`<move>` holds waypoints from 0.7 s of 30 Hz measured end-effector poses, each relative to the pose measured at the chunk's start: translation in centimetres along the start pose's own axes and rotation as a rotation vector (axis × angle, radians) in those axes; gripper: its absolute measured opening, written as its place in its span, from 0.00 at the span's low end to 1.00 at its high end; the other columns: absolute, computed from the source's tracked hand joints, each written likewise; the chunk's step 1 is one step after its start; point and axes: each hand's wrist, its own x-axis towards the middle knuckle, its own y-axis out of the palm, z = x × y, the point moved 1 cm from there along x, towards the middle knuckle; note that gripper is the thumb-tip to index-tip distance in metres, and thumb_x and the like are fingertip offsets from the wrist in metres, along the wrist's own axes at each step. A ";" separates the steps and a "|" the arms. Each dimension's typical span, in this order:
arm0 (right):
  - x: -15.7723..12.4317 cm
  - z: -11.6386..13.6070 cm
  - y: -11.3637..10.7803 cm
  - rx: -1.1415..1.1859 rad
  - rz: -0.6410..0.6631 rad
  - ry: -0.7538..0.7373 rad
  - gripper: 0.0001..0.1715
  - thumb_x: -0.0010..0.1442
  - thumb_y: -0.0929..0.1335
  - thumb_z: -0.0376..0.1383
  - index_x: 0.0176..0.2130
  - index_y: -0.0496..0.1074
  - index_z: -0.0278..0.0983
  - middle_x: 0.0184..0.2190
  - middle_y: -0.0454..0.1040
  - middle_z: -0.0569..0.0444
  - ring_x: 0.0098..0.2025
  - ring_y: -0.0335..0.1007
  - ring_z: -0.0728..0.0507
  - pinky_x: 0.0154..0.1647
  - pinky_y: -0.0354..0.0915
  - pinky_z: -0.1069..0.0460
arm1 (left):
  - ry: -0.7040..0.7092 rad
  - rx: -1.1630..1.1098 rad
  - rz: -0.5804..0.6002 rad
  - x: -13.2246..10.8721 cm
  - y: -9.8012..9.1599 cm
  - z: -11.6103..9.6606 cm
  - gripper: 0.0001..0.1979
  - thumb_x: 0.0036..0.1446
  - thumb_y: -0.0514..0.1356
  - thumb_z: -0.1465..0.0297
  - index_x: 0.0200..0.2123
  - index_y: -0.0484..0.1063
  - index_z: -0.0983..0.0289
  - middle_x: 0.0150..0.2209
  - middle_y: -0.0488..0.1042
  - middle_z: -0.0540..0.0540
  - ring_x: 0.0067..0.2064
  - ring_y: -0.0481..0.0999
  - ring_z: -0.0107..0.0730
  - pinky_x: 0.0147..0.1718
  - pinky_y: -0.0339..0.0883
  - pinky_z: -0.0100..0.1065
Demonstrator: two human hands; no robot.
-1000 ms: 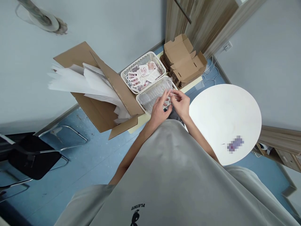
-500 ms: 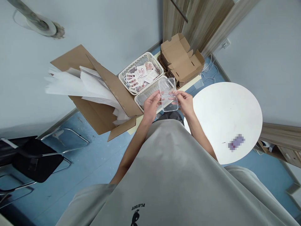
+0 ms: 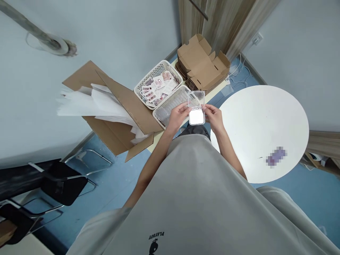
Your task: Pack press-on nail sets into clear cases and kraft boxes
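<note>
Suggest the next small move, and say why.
Probably free the left hand to pick a card while the right hand holds the clear box: both hands grip it, its lid is open, and loose cards lie in a basket on the left hand's side. What the white in the box's lower half is, I can't tell.

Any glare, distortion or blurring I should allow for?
Head view: the clear case looks bright white lower down, glare or contents unclear; head view: the wooden panel leans, likely lens or camera tilt; head view: the purple patch on the white table is pixelated.
</note>
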 end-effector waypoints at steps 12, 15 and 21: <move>-3.1 -10.0 -10.3 0.176 -0.462 0.276 0.14 0.63 0.80 0.44 0.39 0.81 0.37 0.37 0.87 0.51 0.34 0.82 0.48 0.38 0.75 0.54 | -0.390 0.383 0.234 6.3 10.3 10.3 0.03 0.59 0.74 0.75 0.36 0.83 0.66 0.36 0.86 0.57 0.39 0.84 0.34 0.52 0.80 0.40; -4.3 -12.6 -11.8 0.204 -0.592 0.334 0.10 0.63 0.80 0.39 0.37 0.80 0.36 0.34 0.85 0.52 0.33 0.80 0.49 0.40 0.75 0.54 | -0.471 0.506 0.321 6.7 12.1 13.2 0.05 0.57 0.75 0.75 0.33 0.82 0.66 0.35 0.85 0.57 0.38 0.84 0.34 0.54 0.81 0.43; -6.2 -16.3 -14.2 0.193 -0.816 0.382 0.08 0.61 0.78 0.37 0.33 0.79 0.36 0.30 0.81 0.56 0.32 0.75 0.49 0.42 0.76 0.52 | -0.601 0.638 0.453 6.3 14.9 16.8 0.12 0.56 0.77 0.73 0.43 0.82 0.67 0.43 0.86 0.63 0.40 0.84 0.34 0.56 0.79 0.43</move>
